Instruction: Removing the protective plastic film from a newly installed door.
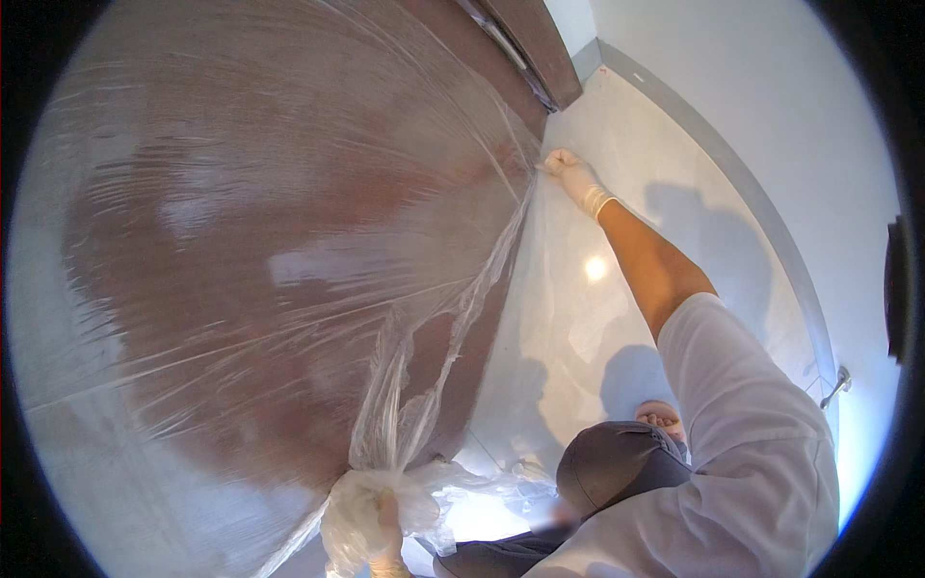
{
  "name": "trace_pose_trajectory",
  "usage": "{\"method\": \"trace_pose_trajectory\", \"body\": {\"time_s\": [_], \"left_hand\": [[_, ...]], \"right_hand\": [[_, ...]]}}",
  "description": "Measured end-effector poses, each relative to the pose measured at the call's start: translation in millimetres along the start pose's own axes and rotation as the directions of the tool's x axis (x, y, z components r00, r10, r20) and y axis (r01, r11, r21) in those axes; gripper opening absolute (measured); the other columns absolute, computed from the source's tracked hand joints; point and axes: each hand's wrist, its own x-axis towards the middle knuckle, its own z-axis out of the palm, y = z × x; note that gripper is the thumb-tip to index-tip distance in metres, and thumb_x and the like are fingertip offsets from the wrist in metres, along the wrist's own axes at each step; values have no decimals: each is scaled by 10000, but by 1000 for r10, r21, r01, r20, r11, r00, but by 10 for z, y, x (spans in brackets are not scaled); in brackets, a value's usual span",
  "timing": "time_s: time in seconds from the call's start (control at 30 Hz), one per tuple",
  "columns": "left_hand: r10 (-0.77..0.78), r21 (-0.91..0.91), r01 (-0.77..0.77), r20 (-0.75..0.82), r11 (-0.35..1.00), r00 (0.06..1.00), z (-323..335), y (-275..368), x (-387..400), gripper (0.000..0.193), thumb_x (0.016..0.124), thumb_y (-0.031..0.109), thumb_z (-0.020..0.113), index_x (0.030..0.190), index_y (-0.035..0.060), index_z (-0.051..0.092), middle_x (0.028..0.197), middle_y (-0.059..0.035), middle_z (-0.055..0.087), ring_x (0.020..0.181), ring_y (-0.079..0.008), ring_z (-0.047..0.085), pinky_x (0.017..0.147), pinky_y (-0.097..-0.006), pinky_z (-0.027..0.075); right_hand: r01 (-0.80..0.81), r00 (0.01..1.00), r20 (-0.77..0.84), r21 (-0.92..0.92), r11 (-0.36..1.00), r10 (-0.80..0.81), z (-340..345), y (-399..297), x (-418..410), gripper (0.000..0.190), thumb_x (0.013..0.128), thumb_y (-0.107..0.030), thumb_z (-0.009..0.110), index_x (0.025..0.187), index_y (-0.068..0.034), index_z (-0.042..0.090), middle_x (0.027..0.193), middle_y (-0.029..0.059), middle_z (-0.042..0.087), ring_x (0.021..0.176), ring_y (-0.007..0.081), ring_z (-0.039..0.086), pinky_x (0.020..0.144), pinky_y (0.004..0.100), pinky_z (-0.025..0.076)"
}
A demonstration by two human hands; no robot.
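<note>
Clear plastic film (pixel 340 267) lies wrinkled over a large brown panel (pixel 452 390), its loose edge gathered into folds along the panel's right side. My right hand (pixel 571 177), in a thin pale glove, reaches out to that side and pinches the film's edge between the fingertips. Taut creases fan out from this pinch across the panel. Near the bottom of the view, my left hand (pixel 389 524) grips a bunched wad of the same film (pixel 347 516). Much of that hand is hidden by the plastic, though a glove cuff shows at the wrist.
Pale floor (pixel 571 311) lies to the right of the panel, with a bare foot in a sandal (pixel 659 419) on it. A grey baseboard (pixel 723 155) curves below a white wall (pixel 759 94). At the top is a brown frame piece (pixel 542 50); at right, a metal lever handle (pixel 837 388).
</note>
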Motion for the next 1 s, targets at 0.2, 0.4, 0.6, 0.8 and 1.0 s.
{"method": "trace_pose_trajectory", "body": {"time_s": [0.2,0.4,0.6,0.8,1.0], "left_hand": [[-78,-134,66,-85,989,993,30,-87,27,302,718,186,710,959,33,612,990,-152,604,918,-372,537,816,-461,420],[68,-170,-110,-236,979,969,27,-15,86,228,693,118,700,891,32,625,912,-131,612,869,-352,543,808,-455,425],[225,50,-220,-209,974,952,-28,-83,106,187,679,-23,663,849,-7,588,909,-123,580,883,-312,541,833,-376,436],[167,-14,-175,-237,984,957,41,-105,139,142,677,-29,630,811,-9,587,867,-116,577,832,-269,543,787,-357,436],[16,-258,-38,-87,965,996,-59,34,237,138,668,-15,569,806,-8,582,770,-96,542,727,-233,516,700,-328,420]], "right_hand": [[121,992,80,-472,873,-95,-110,-195,-336,215,963,-159,509,1096,-5,579,1029,67,613,1031,163,589,877,259,458],[171,976,-76,-297,939,-202,73,-136,-430,447,890,-238,626,1190,77,521,1031,99,616,960,209,601,895,326,460],[133,972,-11,-800,585,-235,366,-213,-254,319,858,-331,573,1033,-89,684,1035,165,666,968,338,624,881,431,473],[114,983,15,-832,543,-184,355,-457,-605,310,859,-355,553,953,-103,708,1058,159,654,978,345,615,860,438,478],[208,973,59,-637,742,-222,307,-526,-1420,277,864,-316,585,884,-55,673,959,177,645,892,354,612,780,411,474]]}}
